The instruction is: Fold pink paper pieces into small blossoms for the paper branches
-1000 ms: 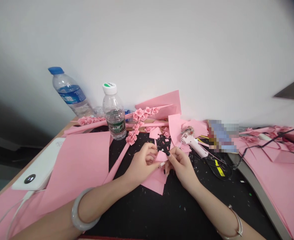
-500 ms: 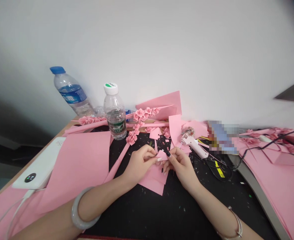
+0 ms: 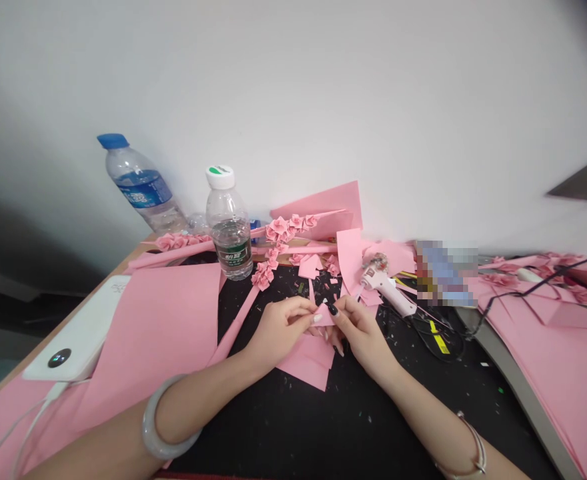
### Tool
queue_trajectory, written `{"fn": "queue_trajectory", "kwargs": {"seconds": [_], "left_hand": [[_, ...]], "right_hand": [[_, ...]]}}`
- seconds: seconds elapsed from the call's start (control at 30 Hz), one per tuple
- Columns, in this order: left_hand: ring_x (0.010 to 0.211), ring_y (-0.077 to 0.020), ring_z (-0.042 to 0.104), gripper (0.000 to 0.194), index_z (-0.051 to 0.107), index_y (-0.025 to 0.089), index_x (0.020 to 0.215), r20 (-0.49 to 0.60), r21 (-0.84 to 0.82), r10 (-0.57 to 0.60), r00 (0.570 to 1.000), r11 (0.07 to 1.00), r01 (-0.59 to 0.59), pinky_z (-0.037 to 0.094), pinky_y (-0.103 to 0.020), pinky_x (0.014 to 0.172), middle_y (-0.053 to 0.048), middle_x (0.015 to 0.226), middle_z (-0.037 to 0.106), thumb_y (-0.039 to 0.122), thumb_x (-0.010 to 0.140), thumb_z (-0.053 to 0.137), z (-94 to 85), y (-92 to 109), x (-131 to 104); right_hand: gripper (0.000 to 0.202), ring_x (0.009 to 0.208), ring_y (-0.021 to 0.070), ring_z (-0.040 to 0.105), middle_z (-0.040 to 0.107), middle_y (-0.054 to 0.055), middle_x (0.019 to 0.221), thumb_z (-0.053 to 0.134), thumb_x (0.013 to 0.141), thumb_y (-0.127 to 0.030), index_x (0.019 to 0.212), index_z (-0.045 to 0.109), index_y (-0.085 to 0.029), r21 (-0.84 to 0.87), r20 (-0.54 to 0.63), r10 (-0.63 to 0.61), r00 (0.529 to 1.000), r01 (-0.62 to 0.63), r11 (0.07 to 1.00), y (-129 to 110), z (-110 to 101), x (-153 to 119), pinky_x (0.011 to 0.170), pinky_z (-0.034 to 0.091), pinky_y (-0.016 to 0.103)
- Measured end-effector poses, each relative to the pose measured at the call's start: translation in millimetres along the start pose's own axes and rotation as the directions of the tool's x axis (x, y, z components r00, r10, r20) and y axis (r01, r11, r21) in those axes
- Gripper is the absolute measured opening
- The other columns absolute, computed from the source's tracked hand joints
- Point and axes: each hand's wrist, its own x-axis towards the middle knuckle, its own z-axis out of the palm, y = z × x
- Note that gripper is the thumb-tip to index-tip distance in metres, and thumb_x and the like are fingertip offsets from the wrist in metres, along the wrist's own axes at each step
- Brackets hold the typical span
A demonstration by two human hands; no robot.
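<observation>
Between my two hands is a small pink paper piece [image 3: 325, 316], pinched from both sides. My left hand [image 3: 284, 328] grips its left edge with thumb and fingers. On the other side, my right hand [image 3: 362, 333] holds it under a dark-nailed finger. Just below lie flat pink paper squares [image 3: 306, 360] on the black mat [image 3: 318, 433]. A pink stem with folded paper flowers [image 3: 264, 274] slants beside my left hand. A pale glue gun [image 3: 390, 293] rests behind my right hand.
A water bottle with a white cap [image 3: 230, 233] stands behind, and a blue-capped bottle [image 3: 143, 187] leans at the wall. Left are a white power bank [image 3: 76, 333] and a large pink sheet [image 3: 163, 327]. More pink sheets [image 3: 553, 353] and a black cable [image 3: 538, 288] lie right.
The fingers of both hands have shifted slightly around the small pink piece, which stays pinched between them. The lower fingers of my right hand have moved a little. The other objects lie as before.
</observation>
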Motion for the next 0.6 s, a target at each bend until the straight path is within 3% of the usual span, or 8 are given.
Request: {"fn": "queue_trajectory", "kwargs": {"seconds": [0.33,0.6], "left_hand": [[0.061,-0.0173,0.064,0.013,0.052,0.015,0.079,0.125,-0.03,-0.055,0.991,0.998,0.06,0.051,-0.03,0.062,0.0,0.065,0.062,0.024,0.073,0.06,1.1,-0.4,2.4],[0.06,-0.0153,0.062,0.009,0.055,0.015,0.076,0.075,0.087,-0.029,0.997,0.996,0.023,0.049,-0.028,0.063,0.0,0.063,0.061,0.023,0.075,0.057,-0.2,-0.1,2.3]], "right_hand": [[0.024,0.034,0.0054,0.035,0.045,-0.008,0.047,0.044,0.087,-0.032,0.068,0.037,-0.02,-0.164,0.002,0.009,1.0,-0.009,0.986,2.4,1.6,-3.9,0.035,0.025,0.018],[0.016,0.048,0.0091,0.038,0.043,-0.004,0.056,0.046,0.086,-0.027,0.072,0.046,-0.019,-0.435,-0.01,-0.128,0.992,0.111,0.894,-1.2,-2.2,-4.4,0.045,0.029,0.022]]}}
